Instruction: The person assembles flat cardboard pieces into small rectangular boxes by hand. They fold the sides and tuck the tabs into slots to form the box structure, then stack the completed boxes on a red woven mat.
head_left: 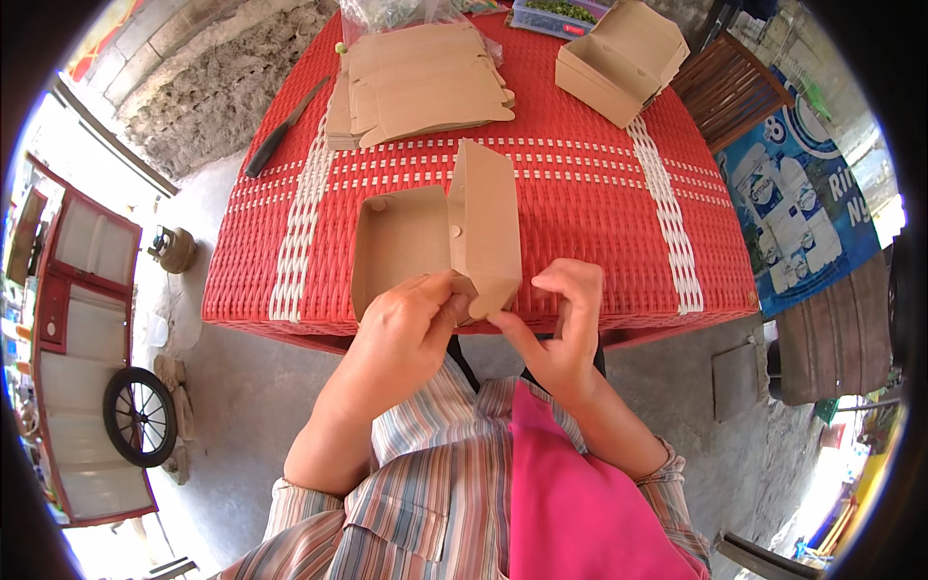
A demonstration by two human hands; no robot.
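Observation:
A brown cardboard food box (401, 242) stands on the red woven table near its front edge, with its lid (488, 217) raised on the right side. My left hand (411, 324) is closed on the box's near corner, thumb and fingers pinching the cardboard by the lid flap. My right hand (565, 329) is beside the lid's near end. Its thumb tip touches the small rounded tab there, while its other fingers are bent and apart from the thumb, with nothing between them. The fingertips of my left hand are partly hidden.
Flat unfolded boxes (425, 82) are stacked at the far left, beside a dark-handled knife (285, 126). Another folded box (619, 63) stands open at the far right. Behind them are a plastic bag (391, 14) and a clear tub of chopped greens (556, 16). A wooden chair (735, 92) stands right of the table.

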